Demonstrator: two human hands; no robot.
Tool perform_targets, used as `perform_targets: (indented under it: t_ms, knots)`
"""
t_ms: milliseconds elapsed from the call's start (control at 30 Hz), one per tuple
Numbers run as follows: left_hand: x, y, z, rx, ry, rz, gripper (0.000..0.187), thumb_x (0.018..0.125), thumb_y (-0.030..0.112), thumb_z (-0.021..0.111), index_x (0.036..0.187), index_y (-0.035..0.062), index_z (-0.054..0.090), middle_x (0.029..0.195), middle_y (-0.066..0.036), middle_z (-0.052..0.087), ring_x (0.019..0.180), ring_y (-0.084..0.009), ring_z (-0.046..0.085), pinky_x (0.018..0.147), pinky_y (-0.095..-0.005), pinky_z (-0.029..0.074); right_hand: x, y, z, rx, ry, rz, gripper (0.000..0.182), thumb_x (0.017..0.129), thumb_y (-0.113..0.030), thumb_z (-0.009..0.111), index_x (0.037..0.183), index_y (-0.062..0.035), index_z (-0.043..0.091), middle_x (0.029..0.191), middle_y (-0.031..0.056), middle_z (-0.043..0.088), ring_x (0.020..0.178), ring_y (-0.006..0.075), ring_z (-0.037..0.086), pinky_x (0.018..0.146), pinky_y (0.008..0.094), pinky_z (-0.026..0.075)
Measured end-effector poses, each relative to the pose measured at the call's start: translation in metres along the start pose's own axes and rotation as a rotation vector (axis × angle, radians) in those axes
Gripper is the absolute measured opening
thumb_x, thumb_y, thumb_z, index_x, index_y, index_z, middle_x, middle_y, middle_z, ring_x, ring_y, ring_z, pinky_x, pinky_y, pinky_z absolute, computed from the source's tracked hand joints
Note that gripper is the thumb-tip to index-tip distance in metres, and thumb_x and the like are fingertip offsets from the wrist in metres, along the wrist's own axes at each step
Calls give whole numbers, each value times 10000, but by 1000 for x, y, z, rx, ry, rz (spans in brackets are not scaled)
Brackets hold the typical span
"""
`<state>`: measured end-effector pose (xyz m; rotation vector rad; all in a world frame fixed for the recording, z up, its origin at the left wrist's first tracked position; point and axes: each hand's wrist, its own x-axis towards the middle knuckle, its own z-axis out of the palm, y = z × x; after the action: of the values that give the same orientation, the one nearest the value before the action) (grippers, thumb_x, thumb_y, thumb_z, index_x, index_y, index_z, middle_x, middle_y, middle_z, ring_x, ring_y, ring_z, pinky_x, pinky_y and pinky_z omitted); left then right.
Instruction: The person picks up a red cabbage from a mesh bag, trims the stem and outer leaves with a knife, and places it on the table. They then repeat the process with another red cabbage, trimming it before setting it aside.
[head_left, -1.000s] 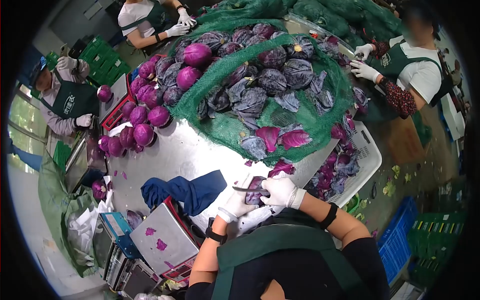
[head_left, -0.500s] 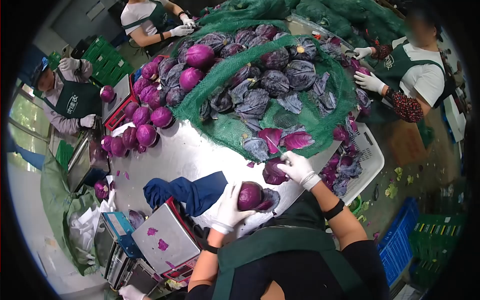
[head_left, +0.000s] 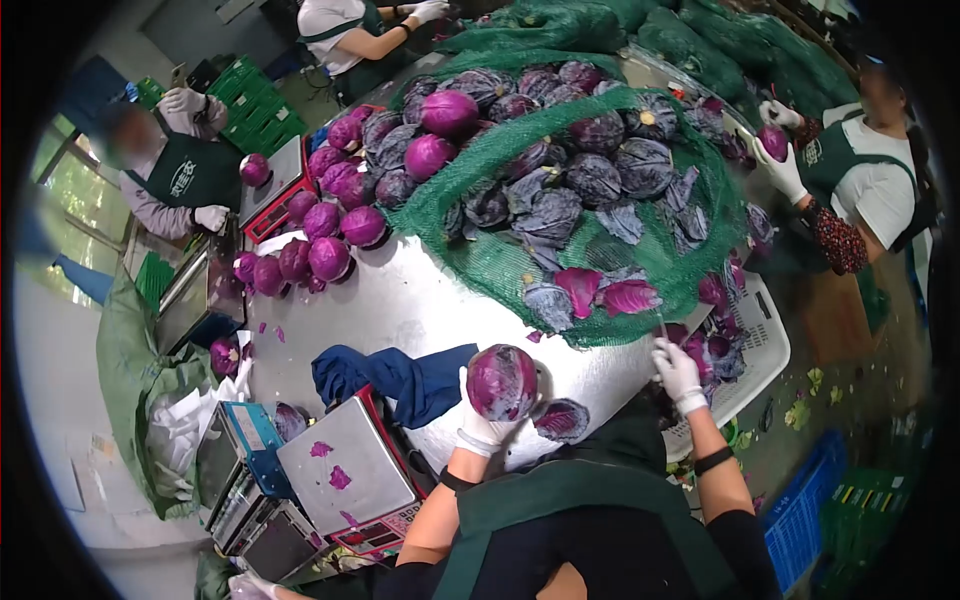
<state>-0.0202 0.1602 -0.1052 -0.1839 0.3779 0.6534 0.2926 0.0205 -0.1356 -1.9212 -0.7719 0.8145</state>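
My left hand (head_left: 484, 428), in a white glove, holds up a trimmed purple cabbage (head_left: 502, 382) over the metal table (head_left: 400, 290). Beside it, a loose purple cabbage leaf (head_left: 561, 420) lies near the table's front edge. My right hand (head_left: 678, 372), also gloved, is closed on what looks like a small knife (head_left: 660, 324), its thin blade pointing up and away. That hand is at the table's right edge, next to a white basket (head_left: 768, 352) of purple leaves.
Ahead, a green mesh sack (head_left: 600, 335) spills dark-leaved cabbages. Peeled cabbages (head_left: 330, 258) are grouped at the left. A scale (head_left: 345, 465) and blue cloth (head_left: 400, 378) lie left of me. Co-workers stand left, far and right; the right one's hand (head_left: 780, 170) holds a cabbage.
My right hand has moved right to the basket, and the purple leaf it held is gone from it. My left hand has lifted and turned the cabbage. The view has shifted slightly.
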Motion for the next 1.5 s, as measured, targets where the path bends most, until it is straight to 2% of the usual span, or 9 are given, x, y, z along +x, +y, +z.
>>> perform_targets:
  t_ms: [133,200,433,533,867,1133,1200,1367,1500]
  knots:
    - [15,-9,4,-13,101,-41,738,793,691,409,1291,146,417,1267,-155,478,1118,-373,488,879,-574,439,-16,-46,3,-123,-26,-305,330,921,-131,472,1231,-24,511,1133,118,590,819,125,610,632,233,519]
    - [13,-18,11,36,163,-52,802,773,721,406,1319,133,376,1268,-175,468,1098,-389,499,826,-530,496,-32,-73,40,157,-206,-360,358,935,-161,450,1244,16,483,1250,136,528,1125,211,529,951,300,402]
    - [1,-41,12,1,250,12,867,766,762,324,1342,115,343,1273,-153,474,1046,-312,552,730,-422,555,-52,-120,105,-421,-262,-682,691,869,-350,518,1404,-38,212,1330,280,357,901,394,593,672,416,518]
    - [1,-50,35,-26,286,103,832,799,732,299,1344,105,341,1266,-155,482,1054,-298,546,765,-399,538,-57,-140,103,-492,-327,-548,685,890,-305,495,1411,-12,161,1372,266,307,1155,368,475,846,362,478]
    - [5,-56,29,-33,327,158,799,800,715,342,1301,94,386,1198,-137,524,992,-274,573,717,-356,554,-44,-142,104,-484,-132,-779,540,837,-317,582,1266,-17,448,1184,169,533,1039,297,558,799,324,500]
    - [3,-44,14,-29,67,-72,880,746,747,392,1318,79,346,1234,-204,480,972,-419,562,614,-376,581,7,-123,92,147,-70,-607,254,905,-215,502,1087,-46,554,770,111,621,575,203,622,518,289,484]
    - [1,-29,6,142,-46,-119,861,759,728,397,1337,94,329,1283,-194,447,1051,-409,535,693,-420,571,24,-137,67,233,-196,-130,257,947,-245,451,1068,-45,556,686,66,600,486,119,552,449,236,422]
    - [-8,-12,36,466,109,-33,842,765,728,398,1335,110,348,1294,-155,451,1113,-334,521,817,-471,531,15,-153,58,651,-324,-240,452,975,-374,342,1251,-28,436,778,81,638,485,60,514,444,173,398]
    - [-14,-9,47,538,160,59,840,769,724,412,1320,93,357,1236,-152,491,1026,-301,580,696,-421,586,-25,-166,60,264,-396,-428,448,839,-172,628,1231,-29,465,1018,88,622,877,129,611,610,282,497]
